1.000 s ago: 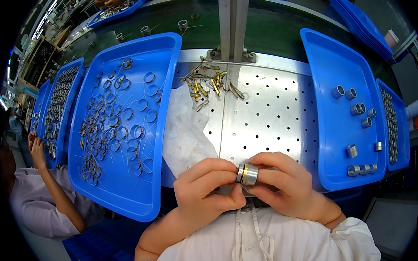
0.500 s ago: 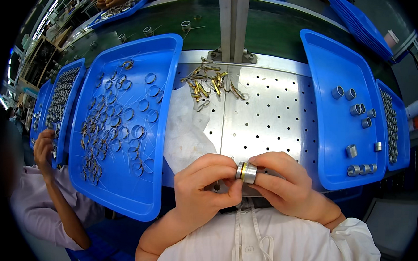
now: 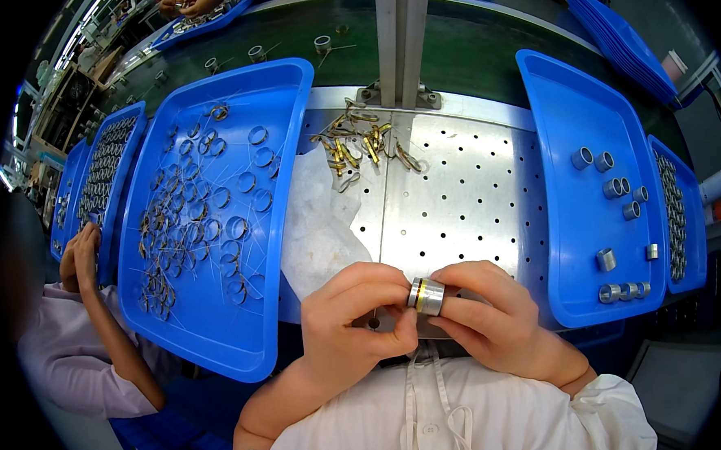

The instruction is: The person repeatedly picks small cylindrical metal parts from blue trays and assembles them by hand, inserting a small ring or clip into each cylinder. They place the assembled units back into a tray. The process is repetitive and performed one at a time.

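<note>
My left hand (image 3: 357,316) and my right hand (image 3: 493,315) meet in front of my shirt, closed on a short silvery metal sleeve (image 3: 431,297) from either side. Around the sleeve's left part runs a narrow yellow band, with a dark-edged rim beside it at my left fingertips. My right fingers grip the plain, wider end. Beyond my hands lies a perforated metal plate (image 3: 477,207), with a loose heap of brass-coloured strips and loops (image 3: 371,146) on its far left. A thin white sheet (image 3: 315,231) covers the plate's left side.
Left, a blue tray (image 3: 216,338) holds many thin rings with wires. Right, another blue tray (image 3: 575,244) carries several metal sleeves (image 3: 606,259). A metal post (image 3: 399,48) rises before the green conveyor belt (image 3: 475,64). A co-worker's hands (image 3: 83,255) are at the far left.
My hands and the sleeve have hardly moved, apart from a slight tilt of the sleeve. At the left, the co-worker's second hand has come into view beside the first.
</note>
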Demonstrator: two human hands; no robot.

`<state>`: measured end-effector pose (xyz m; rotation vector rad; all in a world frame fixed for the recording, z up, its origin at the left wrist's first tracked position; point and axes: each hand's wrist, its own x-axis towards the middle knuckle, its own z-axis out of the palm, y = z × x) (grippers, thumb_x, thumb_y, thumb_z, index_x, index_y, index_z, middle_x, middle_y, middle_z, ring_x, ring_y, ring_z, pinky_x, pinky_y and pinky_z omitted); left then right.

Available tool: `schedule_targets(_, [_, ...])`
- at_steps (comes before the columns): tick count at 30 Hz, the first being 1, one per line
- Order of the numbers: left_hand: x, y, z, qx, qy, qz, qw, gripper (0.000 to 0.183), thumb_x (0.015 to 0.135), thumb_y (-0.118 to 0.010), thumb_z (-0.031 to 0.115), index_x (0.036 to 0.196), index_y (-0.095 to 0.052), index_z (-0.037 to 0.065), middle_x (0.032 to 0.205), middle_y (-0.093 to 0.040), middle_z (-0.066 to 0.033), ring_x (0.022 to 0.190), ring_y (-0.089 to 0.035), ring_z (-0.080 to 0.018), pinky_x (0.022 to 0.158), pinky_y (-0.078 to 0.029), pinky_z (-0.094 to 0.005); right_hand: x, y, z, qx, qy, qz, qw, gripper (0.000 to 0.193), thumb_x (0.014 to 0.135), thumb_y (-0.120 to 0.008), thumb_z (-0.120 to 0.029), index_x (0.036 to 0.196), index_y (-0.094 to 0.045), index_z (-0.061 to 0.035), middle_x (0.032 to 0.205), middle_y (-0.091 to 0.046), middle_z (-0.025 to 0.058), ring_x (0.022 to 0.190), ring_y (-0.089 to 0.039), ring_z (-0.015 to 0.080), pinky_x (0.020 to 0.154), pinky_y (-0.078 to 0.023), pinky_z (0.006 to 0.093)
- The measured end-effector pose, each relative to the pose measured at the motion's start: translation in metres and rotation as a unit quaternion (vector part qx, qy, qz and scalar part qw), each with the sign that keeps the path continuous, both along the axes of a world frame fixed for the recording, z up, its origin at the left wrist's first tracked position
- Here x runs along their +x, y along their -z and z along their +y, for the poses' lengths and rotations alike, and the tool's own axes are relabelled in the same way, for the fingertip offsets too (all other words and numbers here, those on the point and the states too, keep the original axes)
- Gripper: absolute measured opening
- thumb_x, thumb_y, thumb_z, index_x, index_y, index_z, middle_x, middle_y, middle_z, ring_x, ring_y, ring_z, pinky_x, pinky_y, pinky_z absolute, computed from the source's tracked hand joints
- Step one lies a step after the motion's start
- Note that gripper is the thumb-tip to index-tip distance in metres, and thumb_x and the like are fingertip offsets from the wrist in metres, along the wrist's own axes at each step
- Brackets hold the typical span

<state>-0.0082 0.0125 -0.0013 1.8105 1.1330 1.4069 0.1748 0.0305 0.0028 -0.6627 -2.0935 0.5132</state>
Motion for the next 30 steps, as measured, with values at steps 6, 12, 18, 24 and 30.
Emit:
schedule_targets(6, [-0.0018,-0.004,-0.0013,-0.017,0.005,0.002,1.0,0.02,0.059,-0.068,-0.007,0.076,-0.06,0.0,0.081,-0.061,-0.0067,0.058,-0.059,-0.01,0.051,-0.048,-0.0207,-0.0006,0.0017,-0.0007,0.018,0.007,-0.002,1.0,0.031,0.065,-0.075,-0.002,0.093,-0.062,-0.0041,0.099,-0.06,0.0134,0.083,-0.061,0.0272,0.068,-0.051,0.032])
schedule_targets(12, [0.0024,-0.0013,-0.0022,0.034,-0.014,0.027,0.999,0.021,0.058,-0.068,-0.006,0.076,-0.06,0.0,0.08,-0.061,-0.0069,0.055,-0.059,-0.0109,0.05,-0.047,-0.0206,0.0021,0.0004,-0.003,-0.053,-0.006,0.001,0.999,0.031,0.066,-0.075,-0.004,0.094,-0.06,0.0006,0.097,-0.058,0.0146,0.077,-0.059,0.0282,0.064,-0.05,0.0331])
schedule_targets(18, [0.001,-0.0008,-0.0005,0.011,-0.008,0.006,1.0,0.021,0.058,-0.069,-0.005,0.077,-0.061,0.0,0.082,-0.061,-0.0071,0.057,-0.059,-0.0105,0.051,-0.048,-0.0206,0.0006,0.0013,-0.0009,0.005,0.011,-0.006,1.0,0.031,0.065,-0.075,-0.003,0.093,-0.063,-0.004,0.099,-0.059,0.0132,0.082,-0.06,0.0261,0.067,-0.05,0.0312])
schedule_targets(24, [-0.0015,-0.0027,-0.0014,-0.024,0.002,-0.001,1.0,0.02,0.058,-0.069,-0.006,0.076,-0.061,0.0,0.081,-0.061,-0.0071,0.058,-0.059,-0.0106,0.051,-0.047,-0.0207,0.0001,0.0034,0.0005,0.035,0.001,-0.001,0.999,0.032,0.065,-0.075,-0.003,0.093,-0.062,-0.0022,0.099,-0.058,0.014,0.082,-0.06,0.0279,0.067,-0.05,0.0327])
schedule_targets(30, [0.0024,-0.0021,-0.0031,0.023,-0.007,0.013,1.0,0.02,0.058,-0.069,-0.006,0.075,-0.062,0.0,0.08,-0.061,-0.0069,0.058,-0.06,-0.0111,0.051,-0.048,-0.0209,0.0023,0.0013,-0.0028,-0.052,-0.013,0.007,0.999,0.032,0.067,-0.074,-0.003,0.096,-0.06,0.001,0.096,-0.057,0.0144,0.077,-0.059,0.0279,0.064,-0.05,0.0332])
